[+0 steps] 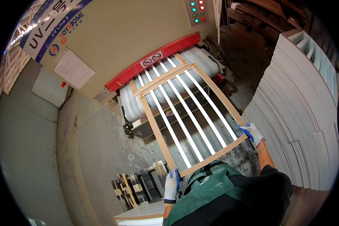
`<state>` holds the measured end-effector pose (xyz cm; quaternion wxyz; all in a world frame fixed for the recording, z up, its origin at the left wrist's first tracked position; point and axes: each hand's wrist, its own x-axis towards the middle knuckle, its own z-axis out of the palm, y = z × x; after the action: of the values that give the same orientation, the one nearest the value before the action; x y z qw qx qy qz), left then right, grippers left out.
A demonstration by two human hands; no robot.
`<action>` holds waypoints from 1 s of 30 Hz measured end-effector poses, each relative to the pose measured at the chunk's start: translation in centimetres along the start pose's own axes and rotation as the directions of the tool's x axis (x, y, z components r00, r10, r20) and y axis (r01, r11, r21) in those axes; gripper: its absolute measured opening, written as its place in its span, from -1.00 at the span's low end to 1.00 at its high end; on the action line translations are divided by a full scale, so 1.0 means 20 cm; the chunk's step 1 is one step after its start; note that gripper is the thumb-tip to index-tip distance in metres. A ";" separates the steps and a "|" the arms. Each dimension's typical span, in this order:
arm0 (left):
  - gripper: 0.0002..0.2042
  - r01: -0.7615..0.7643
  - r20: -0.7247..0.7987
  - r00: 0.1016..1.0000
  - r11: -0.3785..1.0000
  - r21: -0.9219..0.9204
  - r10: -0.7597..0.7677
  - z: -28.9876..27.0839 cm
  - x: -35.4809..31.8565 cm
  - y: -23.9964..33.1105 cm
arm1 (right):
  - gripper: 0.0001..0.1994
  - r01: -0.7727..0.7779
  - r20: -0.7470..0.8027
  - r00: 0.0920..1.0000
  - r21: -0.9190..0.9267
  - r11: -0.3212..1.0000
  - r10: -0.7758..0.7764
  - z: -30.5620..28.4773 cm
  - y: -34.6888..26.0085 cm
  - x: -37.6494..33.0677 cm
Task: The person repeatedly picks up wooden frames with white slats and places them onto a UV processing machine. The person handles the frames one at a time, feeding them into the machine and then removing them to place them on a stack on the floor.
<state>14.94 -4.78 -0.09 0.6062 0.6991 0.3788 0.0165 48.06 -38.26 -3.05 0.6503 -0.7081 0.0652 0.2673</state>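
Observation:
A slatted wooden frame (155, 132) with brown rails and several white slats spans from my body to the machine. Its far end rests at the mesh conveyor belt (132, 106). My left hand (171, 184), in a white and blue glove, is closed on the frame's near left corner. At the near right corner, my right hand (253, 133), gloved alike, grips the rail with its fingers wrapped over the edge. A second slatted frame (160, 78) lies on the belt beyond, end to end with the first, partly hidden under the machine's red bar (152, 60).
The beige machine (128, 26) carries a panel (198, 13) of lit green and red buttons. To my right rises a tall stack of white panels (290, 109). Black supports and wood pieces (139, 188) stand lower left, by a white-topped stack (139, 213). Brown boards (256, 19) are piled far right.

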 end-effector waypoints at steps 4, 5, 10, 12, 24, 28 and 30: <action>-0.53 -0.004 -0.016 1.000 1.000 -0.013 0.004 0.00 0.05 0.00 | -0.65 0.019 0.077 0.997 0.084 0.996 -0.025 0.00 -0.01 0.07; -0.53 -0.010 -0.017 1.000 1.000 -0.027 0.010 -0.01 0.07 -0.01 | -0.64 0.005 0.109 0.994 0.112 0.994 -0.017 0.00 -0.02 0.09; -0.52 -0.034 -0.020 0.999 0.995 -0.096 0.032 -0.04 0.21 -0.07 | -0.54 -0.013 -0.040 0.999 0.054 0.998 0.015 0.01 0.03 0.26; -0.53 -0.163 -0.058 0.984 0.983 0.087 0.169 -0.05 0.22 0.01 | -0.51 -0.017 -0.069 0.997 0.011 1.000 0.018 0.04 0.01 0.31; -0.55 -0.073 -0.102 0.994 0.933 -0.353 0.039 -0.04 0.40 -0.09 | -0.47 -0.035 -0.029 0.999 -0.017 0.999 0.035 0.15 -0.05 0.63; -0.45 0.038 -0.055 0.996 0.922 -0.384 -0.064 -0.06 0.42 -0.25 | -0.54 -0.048 -0.019 0.999 -0.013 0.999 0.047 0.21 -0.10 0.71; -0.46 0.002 -0.071 0.997 0.927 -0.375 -0.031 -0.04 0.38 -0.25 | -0.47 -0.071 0.022 0.997 -0.054 0.996 0.073 0.21 -0.12 0.76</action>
<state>17.40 0.07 -7.58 0.7140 0.5660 0.3972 0.1097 60.69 -29.97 -7.96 0.6219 -0.7191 0.0758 0.3007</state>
